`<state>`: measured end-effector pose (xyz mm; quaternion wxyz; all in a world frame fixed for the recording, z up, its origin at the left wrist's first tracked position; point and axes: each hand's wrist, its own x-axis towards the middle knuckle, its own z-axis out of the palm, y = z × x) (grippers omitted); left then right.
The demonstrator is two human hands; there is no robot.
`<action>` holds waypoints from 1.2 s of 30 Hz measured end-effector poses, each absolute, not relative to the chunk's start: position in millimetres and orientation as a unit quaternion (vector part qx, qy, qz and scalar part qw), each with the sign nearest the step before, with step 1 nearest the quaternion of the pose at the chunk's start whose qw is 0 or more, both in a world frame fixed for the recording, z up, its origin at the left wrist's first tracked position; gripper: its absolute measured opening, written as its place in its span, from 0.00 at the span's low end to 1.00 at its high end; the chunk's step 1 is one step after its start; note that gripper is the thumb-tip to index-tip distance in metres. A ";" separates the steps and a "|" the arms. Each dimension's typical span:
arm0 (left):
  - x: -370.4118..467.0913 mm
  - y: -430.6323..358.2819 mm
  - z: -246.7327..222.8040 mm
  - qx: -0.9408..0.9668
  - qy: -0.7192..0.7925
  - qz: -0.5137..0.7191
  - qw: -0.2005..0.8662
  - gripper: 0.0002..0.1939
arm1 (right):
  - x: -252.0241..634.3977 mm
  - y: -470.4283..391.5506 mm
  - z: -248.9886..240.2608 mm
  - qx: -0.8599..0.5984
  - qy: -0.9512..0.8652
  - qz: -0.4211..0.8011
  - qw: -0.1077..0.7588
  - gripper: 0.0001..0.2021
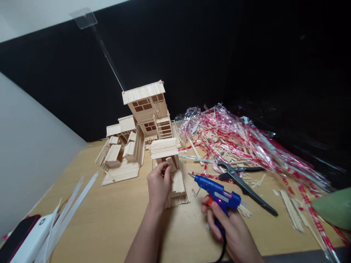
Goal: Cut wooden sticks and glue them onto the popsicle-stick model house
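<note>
My left hand [159, 182] is closed in a pinch at the front of a wooden-stick house model [144, 109]. A short wooden stick piece [169, 160] sticks up from its fingertips, just under the small front roof [164, 148]. My fingers partly hide the wall behind them. In my right hand [229, 223] is a blue glue gun [214, 188], its grip wrapped by the fingers and one finger at the orange trigger. A red light glows on its side. The metal nozzle points left towards the model's stick-covered base [178, 182], apart from it.
Black-handled cutters [248, 188] lie right of the glue gun. Behind them is a heap of loose sticks and red-printed plastic wrappers [233, 135]. Clear glue sticks [74, 204], a white box [35, 237] and a dark phone [19, 237] sit at the left. A green object [333, 208] stands at the right edge.
</note>
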<state>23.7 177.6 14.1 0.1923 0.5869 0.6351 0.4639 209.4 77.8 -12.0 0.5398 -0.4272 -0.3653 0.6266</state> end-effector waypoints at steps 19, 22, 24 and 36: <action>35.8 147.6 40.4 0.541 0.539 0.522 0.380 0.08 | 189.4 81.6 25.0 -0.400 -0.403 0.611 0.551 0.23; 36.1 147.6 40.0 0.544 0.533 0.522 0.383 0.07 | 189.1 81.4 23.7 -0.382 -0.413 0.614 0.554 0.22; 36.3 147.0 39.2 0.545 0.531 0.524 0.383 0.07 | 188.8 81.5 23.1 -0.379 -0.411 0.615 0.556 0.22; 34.7 145.9 42.4 0.532 0.539 0.532 0.379 0.07 | 189.0 82.2 14.9 -0.376 -0.434 0.606 0.551 0.21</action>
